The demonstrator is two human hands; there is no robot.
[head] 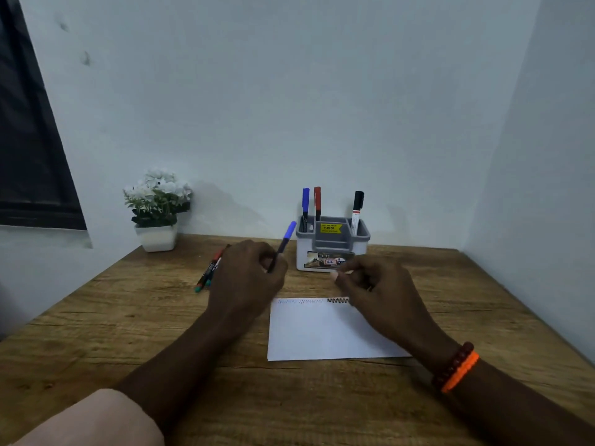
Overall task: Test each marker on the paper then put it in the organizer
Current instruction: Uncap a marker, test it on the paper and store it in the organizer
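Note:
My left hand [249, 275] grips a marker with a blue cap [285, 240], its capped end pointing up and right toward the grey organizer [331, 249]. My right hand [373, 284] hovers over the top right of the white paper [322, 333] with curled fingers; whether it holds anything I cannot tell. The paper carries zigzag test marks [312, 300] along its top edge. In the organizer stand a blue marker [305, 204], a red marker [317, 202] and a black-capped marker [357, 210]. Several loose markers [207, 273] lie on the table left of my left hand.
A wooden table [128, 333] fills the lower view, with walls behind and to the right. A white pot of white flowers [157, 210] stands at the back left. A dark window frame [29, 140] is on the left wall.

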